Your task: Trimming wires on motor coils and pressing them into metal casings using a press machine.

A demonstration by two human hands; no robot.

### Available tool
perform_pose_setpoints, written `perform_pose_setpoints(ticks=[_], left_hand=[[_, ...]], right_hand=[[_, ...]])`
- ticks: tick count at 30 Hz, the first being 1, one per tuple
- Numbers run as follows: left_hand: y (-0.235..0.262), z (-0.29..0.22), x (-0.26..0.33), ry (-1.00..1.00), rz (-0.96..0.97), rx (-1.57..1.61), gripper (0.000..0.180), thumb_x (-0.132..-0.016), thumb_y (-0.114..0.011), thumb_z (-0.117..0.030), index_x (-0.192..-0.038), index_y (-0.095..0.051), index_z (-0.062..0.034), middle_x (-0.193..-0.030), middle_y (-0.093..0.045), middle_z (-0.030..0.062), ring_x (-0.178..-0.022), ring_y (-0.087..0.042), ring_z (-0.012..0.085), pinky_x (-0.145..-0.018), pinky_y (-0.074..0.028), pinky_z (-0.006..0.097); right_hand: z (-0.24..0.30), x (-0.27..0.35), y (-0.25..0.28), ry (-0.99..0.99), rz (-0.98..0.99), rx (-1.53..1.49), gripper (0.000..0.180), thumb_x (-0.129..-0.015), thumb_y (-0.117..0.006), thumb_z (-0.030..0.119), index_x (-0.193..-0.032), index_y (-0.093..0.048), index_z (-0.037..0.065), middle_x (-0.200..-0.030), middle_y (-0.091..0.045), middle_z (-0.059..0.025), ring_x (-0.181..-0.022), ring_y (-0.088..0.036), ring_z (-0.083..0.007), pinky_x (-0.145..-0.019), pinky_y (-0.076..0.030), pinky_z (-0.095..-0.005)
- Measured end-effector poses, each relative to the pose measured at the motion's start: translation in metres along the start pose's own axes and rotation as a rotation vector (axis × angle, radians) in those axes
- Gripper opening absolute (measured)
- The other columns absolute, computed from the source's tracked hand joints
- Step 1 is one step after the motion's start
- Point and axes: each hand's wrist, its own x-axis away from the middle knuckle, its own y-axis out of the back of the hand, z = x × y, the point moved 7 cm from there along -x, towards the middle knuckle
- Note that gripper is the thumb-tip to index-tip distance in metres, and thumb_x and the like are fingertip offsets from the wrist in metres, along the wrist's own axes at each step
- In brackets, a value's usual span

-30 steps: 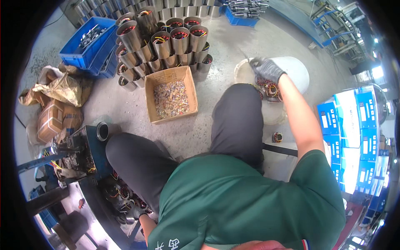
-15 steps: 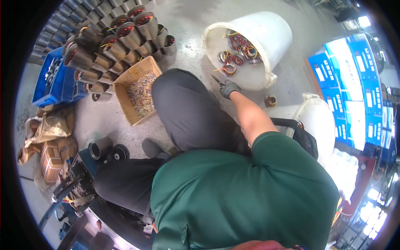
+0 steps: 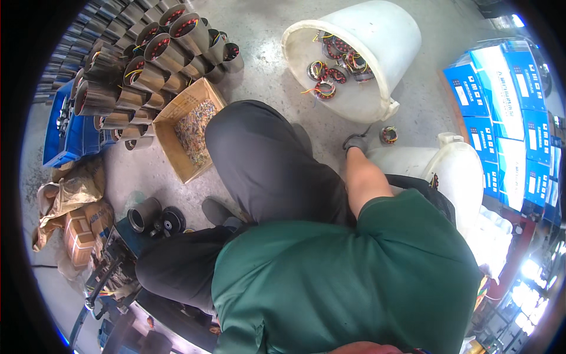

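Observation:
My right hand [image 3: 356, 142], in a grey glove, is closed around a dark hand tool that looks like scissors [image 3: 346, 140], with a curved handle and a thin tip pointing away. It is low over the floor, below the rim of a white plastic barrel [image 3: 386, 65] lying on its side. Several motor stators [image 3: 325, 89] with red windings and yellow leads rest inside the barrel mouth. A single stator [image 3: 389, 135] sits on the floor just right of my right hand, apart from it. My left hand is hidden behind my body and leg.
Metal cylinders [image 3: 162, 47] holding wound stators are stacked at the far left. Near them stand a cardboard box [image 3: 171, 147] of small scraps and a blue crate [image 3: 62, 141]. A second white barrel [image 3: 454, 171] and blue-and-white cartons [image 3: 480, 138] are on the right.
My right hand has moved right and nearer, away from the barrel mouth, with the tool still in it. The lone floor stator is now beside it. The view has shifted slightly.

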Motion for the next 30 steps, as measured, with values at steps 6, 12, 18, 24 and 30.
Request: perform_pose_setpoints(ticks=[6,12,18,24,30], left_hand=[[-0.005,-0.022,-0.007,0.018,0.074,0.093,0.038,-0.096,-0.07,-0.025,-0.126,-0.065,-0.0033,-0.117,-0.07,0.0127,-0.101,-0.068,0.0267,-0.086,-0.058,0.037],[0.018,-0.023,-0.002,0.014,0.082,0.318,0.037,-0.096,-0.07,-0.025,-0.126,-0.065,-0.0035,-0.117,-0.07,0.0125,-0.101,-0.068,0.0264,-0.087,-0.057,0.037],[0.022,0.004,-0.01,-0.005,0.139,0.628,0.036,-0.096,-0.07,-0.024,-0.125,-0.065,-0.0037,-0.116,-0.069,0.0123,-0.101,-0.067,0.0262,-0.087,-0.057,0.037],[0.109,0.035,-0.039,-0.127,0.116,0.792,0.035,-0.096,-0.07,-0.023,-0.125,-0.065,-0.0039,-0.116,-0.069,0.0121,-0.101,-0.067,0.026,-0.088,-0.056,0.037],[0.051,-0.005,-0.016,-0.354,-0.053,0.289,0.036,-0.095,-0.07,-0.018,-0.127,-0.064,-0.0035,-0.118,-0.069,0.0104,-0.104,-0.064,0.0222,-0.095,-0.051,0.036]], right_hand=[[-0.05,0.03,0.094,-0.665,-0.292,-0.185,0.046,-0.101,-0.046,0.046,-0.128,-0.068,0.014,-0.139,-0.064,-0.0111,-0.122,-0.062,-0.022,-0.097,-0.051,-0.0395],[-0.071,0.06,0.147,-0.6,-0.321,-0.078,0.049,-0.102,-0.044,0.049,-0.128,-0.067,0.015,-0.139,-0.064,-0.0146,-0.123,-0.064,-0.0237,-0.096,-0.051,-0.0411],[-0.157,0.032,0.153,-0.528,-0.667,-0.49,0.044,-0.098,-0.054,0.048,-0.12,-0.068,0.013,-0.121,-0.071,-0.0183,-0.108,-0.07,-0.0336,-0.088,-0.054,-0.0454],[-0.001,0.091,0.054,-0.671,-0.508,-1.022,0.037,-0.094,-0.065,0.036,-0.118,-0.07,0.008,-0.123,-0.07,-0.0189,-0.108,-0.069,-0.0347,-0.092,-0.053,-0.0428],[0.011,0.113,0.066,-0.549,-0.542,-1.071,0.036,-0.091,-0.066,0.026,-0.12,-0.07,0.005,-0.123,-0.071,-0.0172,-0.101,-0.072,-0.0344,-0.088,-0.057,-0.0465]])
